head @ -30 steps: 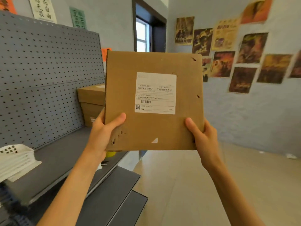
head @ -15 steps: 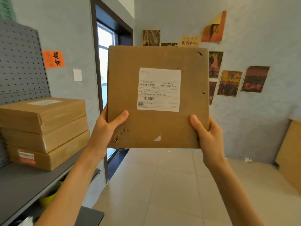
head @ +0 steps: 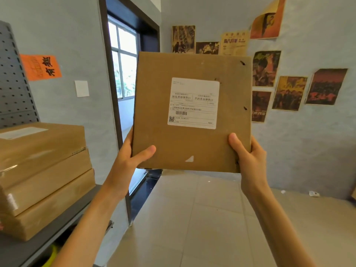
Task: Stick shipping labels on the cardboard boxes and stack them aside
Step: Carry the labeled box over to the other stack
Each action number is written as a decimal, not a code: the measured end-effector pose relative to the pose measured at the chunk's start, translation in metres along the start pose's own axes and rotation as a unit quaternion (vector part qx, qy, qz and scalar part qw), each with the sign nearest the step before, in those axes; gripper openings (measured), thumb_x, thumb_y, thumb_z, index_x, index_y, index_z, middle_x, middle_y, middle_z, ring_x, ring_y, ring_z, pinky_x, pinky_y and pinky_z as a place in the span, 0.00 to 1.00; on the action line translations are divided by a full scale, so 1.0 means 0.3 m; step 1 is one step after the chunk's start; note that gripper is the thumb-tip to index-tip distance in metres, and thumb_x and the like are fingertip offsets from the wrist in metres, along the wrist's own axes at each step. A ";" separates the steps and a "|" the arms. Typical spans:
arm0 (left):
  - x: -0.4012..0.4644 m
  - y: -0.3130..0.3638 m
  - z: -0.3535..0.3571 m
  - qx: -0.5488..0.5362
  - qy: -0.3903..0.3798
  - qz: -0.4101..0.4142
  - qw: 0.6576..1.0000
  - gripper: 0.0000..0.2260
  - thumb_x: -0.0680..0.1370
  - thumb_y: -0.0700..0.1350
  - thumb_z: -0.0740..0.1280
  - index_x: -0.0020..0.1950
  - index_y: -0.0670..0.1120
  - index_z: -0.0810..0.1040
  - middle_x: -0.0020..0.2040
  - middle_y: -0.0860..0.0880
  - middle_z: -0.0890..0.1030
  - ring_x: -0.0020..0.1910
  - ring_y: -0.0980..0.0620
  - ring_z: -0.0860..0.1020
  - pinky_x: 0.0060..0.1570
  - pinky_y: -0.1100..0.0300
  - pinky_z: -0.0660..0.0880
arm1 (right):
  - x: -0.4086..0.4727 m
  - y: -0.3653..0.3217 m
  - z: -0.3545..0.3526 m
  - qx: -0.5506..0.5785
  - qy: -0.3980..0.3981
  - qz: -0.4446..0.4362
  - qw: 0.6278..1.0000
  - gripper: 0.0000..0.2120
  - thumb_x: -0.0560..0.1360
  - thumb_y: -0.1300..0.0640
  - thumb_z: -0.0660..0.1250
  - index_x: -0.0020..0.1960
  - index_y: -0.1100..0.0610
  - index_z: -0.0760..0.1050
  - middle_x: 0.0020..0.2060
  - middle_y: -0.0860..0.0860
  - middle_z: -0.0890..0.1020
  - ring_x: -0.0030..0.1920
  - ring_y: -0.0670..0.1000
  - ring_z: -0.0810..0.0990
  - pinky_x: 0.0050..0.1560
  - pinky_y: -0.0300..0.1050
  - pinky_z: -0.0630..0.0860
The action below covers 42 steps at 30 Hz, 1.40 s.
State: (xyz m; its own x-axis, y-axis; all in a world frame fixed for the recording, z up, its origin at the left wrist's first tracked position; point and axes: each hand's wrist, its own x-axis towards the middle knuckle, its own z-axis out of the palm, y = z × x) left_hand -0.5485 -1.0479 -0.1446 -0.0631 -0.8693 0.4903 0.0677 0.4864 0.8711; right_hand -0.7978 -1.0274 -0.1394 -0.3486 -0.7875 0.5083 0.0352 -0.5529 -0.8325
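Three flat cardboard boxes [head: 44,176] already sit stacked on the grey shelf [head: 38,245] at near left, the top one bearing a label. A fourth cardboard box [head: 190,143] is held upright in mid-air at centre, its broad face toward the camera. The left hand [head: 127,162] grips its lower left edge, thumb on the front; the right hand [head: 248,160] grips the lower right edge likewise. Its white shipping label [head: 193,103] lies flat and fully stuck, so judging by this, only stacking this box remains.
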 end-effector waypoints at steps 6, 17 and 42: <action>0.101 -0.062 -0.075 0.073 0.046 -0.005 0.996 0.48 0.56 0.63 0.78 0.72 0.61 0.60 0.59 0.61 0.78 0.58 0.63 0.77 0.49 0.68 0.77 | 0.231 0.172 0.132 0.044 -0.078 0.022 0.996 0.20 0.73 0.48 0.67 0.62 0.53 0.75 0.51 0.47 0.83 0.45 0.43 0.83 0.37 0.33 0.77; 0.250 -0.054 -0.148 0.250 0.234 0.002 0.940 0.49 0.62 0.36 0.77 0.76 0.53 0.53 0.63 0.59 0.74 0.55 0.70 0.75 0.44 0.76 0.73 | 0.616 0.382 0.502 0.138 -0.288 0.072 0.945 0.19 0.73 0.46 0.68 0.61 0.53 0.74 0.52 0.48 0.83 0.49 0.49 0.83 0.44 0.39 0.78; 0.218 0.192 -0.616 0.308 0.599 0.017 0.739 0.25 0.73 0.53 0.68 0.69 0.51 0.70 0.51 0.59 0.77 0.48 0.65 0.75 0.41 0.70 0.70 | 0.521 0.351 1.426 0.239 -0.577 0.107 0.774 0.28 0.74 0.41 0.63 0.71 0.50 0.64 0.60 0.48 0.77 0.56 0.48 0.78 0.57 0.48 0.76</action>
State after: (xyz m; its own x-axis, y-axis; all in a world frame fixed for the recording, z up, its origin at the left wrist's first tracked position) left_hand -0.3647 -1.0930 -0.0676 0.8798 -0.1315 0.4569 -0.4405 0.1359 0.8874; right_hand -0.4479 -1.3251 -0.0533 0.7716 -0.4416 0.4579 0.4143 -0.1974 -0.8884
